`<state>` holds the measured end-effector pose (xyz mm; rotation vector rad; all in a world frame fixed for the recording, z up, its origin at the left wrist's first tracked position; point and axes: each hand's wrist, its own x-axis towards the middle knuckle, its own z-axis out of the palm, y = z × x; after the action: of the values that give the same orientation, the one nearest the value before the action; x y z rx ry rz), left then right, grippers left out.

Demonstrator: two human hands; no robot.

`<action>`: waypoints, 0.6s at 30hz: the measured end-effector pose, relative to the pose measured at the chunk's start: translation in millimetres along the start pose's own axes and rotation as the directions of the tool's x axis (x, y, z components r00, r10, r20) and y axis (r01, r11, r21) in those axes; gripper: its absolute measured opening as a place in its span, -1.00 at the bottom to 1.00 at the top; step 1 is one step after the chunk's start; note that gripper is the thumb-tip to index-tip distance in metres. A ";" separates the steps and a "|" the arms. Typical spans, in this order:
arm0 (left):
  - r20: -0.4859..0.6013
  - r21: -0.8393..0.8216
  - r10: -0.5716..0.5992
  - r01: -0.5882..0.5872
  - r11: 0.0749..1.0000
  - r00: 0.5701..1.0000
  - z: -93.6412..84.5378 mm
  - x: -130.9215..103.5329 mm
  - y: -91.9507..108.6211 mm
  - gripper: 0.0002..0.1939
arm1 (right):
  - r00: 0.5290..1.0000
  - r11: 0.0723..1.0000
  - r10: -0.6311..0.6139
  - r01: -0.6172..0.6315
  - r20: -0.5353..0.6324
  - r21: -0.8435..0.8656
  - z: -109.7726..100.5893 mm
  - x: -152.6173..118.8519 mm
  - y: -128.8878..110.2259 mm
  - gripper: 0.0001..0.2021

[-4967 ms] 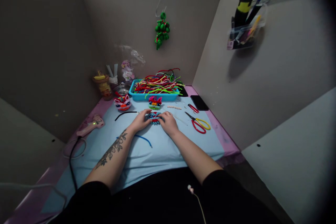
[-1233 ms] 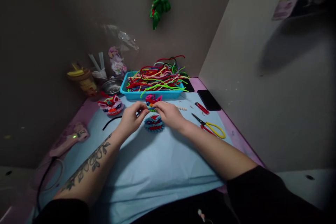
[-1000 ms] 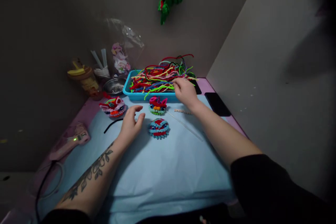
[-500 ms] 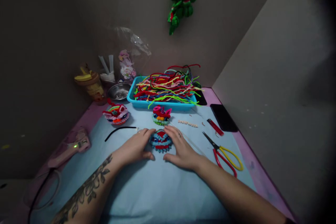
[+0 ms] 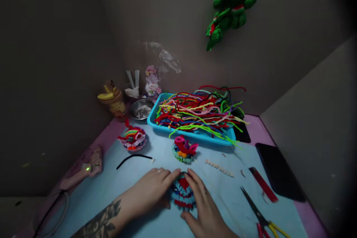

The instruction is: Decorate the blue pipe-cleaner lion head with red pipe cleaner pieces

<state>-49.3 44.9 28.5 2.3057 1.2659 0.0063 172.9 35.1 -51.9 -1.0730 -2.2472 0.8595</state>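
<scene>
Grey partitions (image 5: 55, 63) surround the blue-covered table (image 5: 104, 189). At its near middle I see my two-handed grip, half closed: left hand (image 5: 154, 189) and right hand (image 5: 205, 202) cup a blue-and-red figure (image 5: 183, 195) between them. Just beyond sits a pink-eared figure (image 5: 184, 150); leftward lies a black strip (image 5: 134, 156); rightward, scissors (image 5: 259, 214). Farther back, a blue tray (image 5: 195, 137) holds multicoloured fuzzy stems (image 5: 198, 113).
</scene>
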 end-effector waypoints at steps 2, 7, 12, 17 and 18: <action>0.011 0.010 0.018 -0.018 1.000 1.000 -2.2 -0.2 -0.9 -0.06 | 1.000 1.000 0.001 -0.001 0.007 -0.004 -0.5 -0.1 2.2 0.03; -0.031 0.040 0.036 -0.035 0.999 0.999 1.2 -3.5 -6.2 -0.04 | 1.000 1.000 0.028 -0.028 0.000 -0.008 -1.4 1.3 -0.1 0.00; -0.117 0.062 -0.001 0.009 0.998 0.993 9.0 -9.4 -11.4 -0.05 | 0.998 0.999 0.049 -0.048 -0.036 0.013 -4.3 7.9 -9.5 -0.09; -0.203 0.009 0.003 -0.002 1.000 0.979 13.6 -7.5 -17.9 -0.05 | 0.992 1.000 0.016 -0.015 -0.125 0.006 -3.4 14.4 -14.1 -0.10; -0.205 -0.021 0.011 -0.016 1.000 0.979 14.2 -6.1 -20.5 -0.04 | 0.989 1.000 0.017 -0.016 -0.148 0.005 -3.0 15.1 -14.5 -0.09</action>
<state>-65.5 43.0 8.7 2.3420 1.3422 0.2680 159.3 41.2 -36.9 -1.1171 -2.1165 0.7645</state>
